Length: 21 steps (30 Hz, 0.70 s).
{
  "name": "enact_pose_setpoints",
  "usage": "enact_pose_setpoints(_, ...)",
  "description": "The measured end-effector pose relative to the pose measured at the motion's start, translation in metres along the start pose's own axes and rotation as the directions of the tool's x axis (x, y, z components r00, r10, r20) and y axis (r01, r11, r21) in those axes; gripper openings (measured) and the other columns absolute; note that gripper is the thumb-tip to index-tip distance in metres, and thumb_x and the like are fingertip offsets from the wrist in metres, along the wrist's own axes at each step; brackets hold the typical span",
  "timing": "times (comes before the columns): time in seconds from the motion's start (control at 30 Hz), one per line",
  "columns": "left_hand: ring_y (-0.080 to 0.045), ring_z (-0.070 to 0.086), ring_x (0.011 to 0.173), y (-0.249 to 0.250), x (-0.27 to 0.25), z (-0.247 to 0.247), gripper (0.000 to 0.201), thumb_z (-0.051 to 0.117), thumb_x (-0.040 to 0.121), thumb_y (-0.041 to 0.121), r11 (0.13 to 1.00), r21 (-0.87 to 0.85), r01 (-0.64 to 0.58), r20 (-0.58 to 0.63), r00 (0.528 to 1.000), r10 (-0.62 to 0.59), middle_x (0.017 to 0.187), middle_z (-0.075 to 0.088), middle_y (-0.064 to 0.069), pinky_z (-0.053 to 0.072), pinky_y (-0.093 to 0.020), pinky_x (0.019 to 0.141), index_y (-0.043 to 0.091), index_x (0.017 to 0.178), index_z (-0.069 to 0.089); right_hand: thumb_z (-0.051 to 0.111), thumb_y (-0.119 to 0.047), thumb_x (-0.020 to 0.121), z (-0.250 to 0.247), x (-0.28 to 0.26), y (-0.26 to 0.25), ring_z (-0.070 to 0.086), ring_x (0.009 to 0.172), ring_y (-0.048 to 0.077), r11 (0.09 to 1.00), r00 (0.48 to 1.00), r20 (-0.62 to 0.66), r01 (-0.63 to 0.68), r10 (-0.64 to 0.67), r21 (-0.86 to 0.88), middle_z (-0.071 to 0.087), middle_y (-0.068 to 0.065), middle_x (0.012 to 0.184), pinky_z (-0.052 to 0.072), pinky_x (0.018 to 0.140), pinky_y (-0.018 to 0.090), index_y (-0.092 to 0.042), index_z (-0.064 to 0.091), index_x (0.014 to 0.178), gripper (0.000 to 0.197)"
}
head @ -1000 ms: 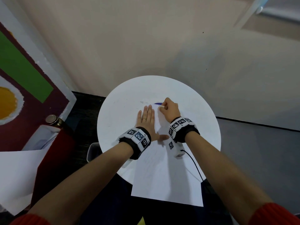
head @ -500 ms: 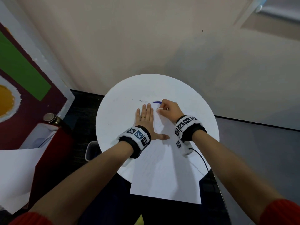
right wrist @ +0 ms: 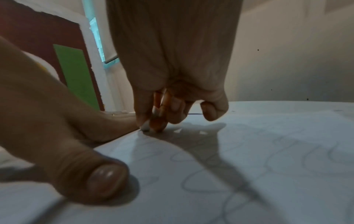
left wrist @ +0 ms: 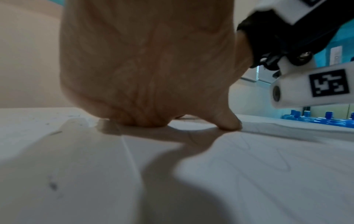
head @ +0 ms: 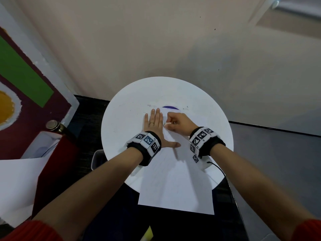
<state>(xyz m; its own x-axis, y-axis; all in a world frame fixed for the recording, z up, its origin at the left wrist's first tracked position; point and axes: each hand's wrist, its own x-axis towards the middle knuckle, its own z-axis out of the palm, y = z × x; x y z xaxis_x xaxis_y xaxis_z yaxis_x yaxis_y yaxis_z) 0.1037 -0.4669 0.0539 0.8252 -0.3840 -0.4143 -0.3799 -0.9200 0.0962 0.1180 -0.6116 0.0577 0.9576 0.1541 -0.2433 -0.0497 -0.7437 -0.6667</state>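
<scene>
The left hand [head: 154, 126] lies flat with straight fingers and the thumb spread to the right, pressing on the paper sheet [head: 175, 185]. The sheet rests on the round white table [head: 130, 110], and its near end overhangs the near edge. Just right of that hand, the right hand [head: 178, 123] pinches a small white eraser [right wrist: 145, 127] between thumb and fingertips. The eraser's tip touches the sheet's faint pencil scribbles.
</scene>
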Motion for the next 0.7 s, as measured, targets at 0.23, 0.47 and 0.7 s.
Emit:
enact_pose_setpoints(0.23,-0.031,-0.03,0.141,-0.001,-0.002,-0.003,0.142,0.034,0.057,0.098,1.0,-0.012,-0.005,0.016,1.0,0.005,0.154,-0.031,-0.013,-0.015,-0.053,0.115,0.004,0.148,-0.022,0.064,-0.021,0.081,0.002,0.006,-0.006,0.054,0.071,0.021,0.999,0.994,-0.105,-0.039,0.04,0.016,0.056,-0.002,0.068,0.048,0.075,0.044,-0.026,0.047,0.068,0.022)
enact_pose_setpoints(0.47,-0.029,-0.03,0.141,0.0,-0.003,-0.003,0.142,0.036,0.057,0.098,1.0,-0.006,0.013,0.033,0.999,-0.013,0.154,-0.031,-0.011,-0.015,-0.053,0.114,0.006,0.148,-0.023,0.063,-0.024,0.081,-0.011,0.014,-0.016,0.053,0.085,0.021,0.984,0.973,-0.197,-0.139,0.116,-0.108,0.059,-0.004,0.078,0.045,0.085,0.043,-0.025,0.051,0.074,0.013)
enact_pose_setpoints(0.7,-0.03,-0.033,0.14,0.001,0.0,-0.001,0.139,0.036,0.056,0.098,1.0,-0.031,0.007,0.023,1.0,-0.006,0.154,-0.033,-0.009,-0.021,-0.054,0.111,0.013,0.15,-0.022,0.068,-0.032,0.075,-0.016,-0.001,0.004,0.057,0.071,0.015,0.995,0.995,-0.005,-0.101,0.101,-0.026,0.062,-0.007,0.068,0.048,0.083,0.047,-0.026,0.051,0.066,0.02)
